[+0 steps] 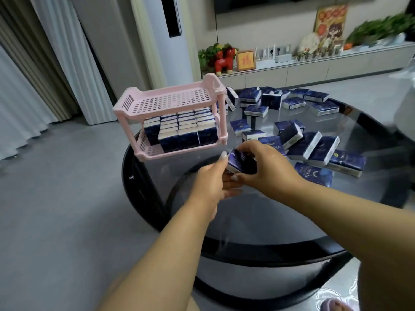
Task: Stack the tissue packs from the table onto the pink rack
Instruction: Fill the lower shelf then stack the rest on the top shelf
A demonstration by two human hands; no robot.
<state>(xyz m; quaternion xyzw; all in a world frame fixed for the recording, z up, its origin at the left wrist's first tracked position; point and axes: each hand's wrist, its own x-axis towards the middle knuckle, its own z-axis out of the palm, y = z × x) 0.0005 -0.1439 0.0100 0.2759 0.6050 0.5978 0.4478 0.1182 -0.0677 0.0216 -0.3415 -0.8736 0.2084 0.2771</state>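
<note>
Glossy dark-blue wrap, white paper edges: that's the tissue pack (240, 161) you're holding between both hands, just above the glass, near the rack's front right foot. Your right hand (267, 163) curls over its top and far side, thumb under; your left hand (211, 179) pinches the near end, thumb up along the edge, fingers beneath. Pink rack (173, 115): moulded plastic, two perforated tiers on round posts, standing at the bench's left edge. Lower tier packed with blue packs on end in rows; upper tier bare grid. Loose packs (312, 144) lie scattered, some overlapping, across the right and far side. Bench (258, 221) is round smoked glass with a black rim, reflective. Grey floor (56, 198), pleated curtains left, white low cabinet along the back wall, a red horse figure (224, 60) on it.
</note>
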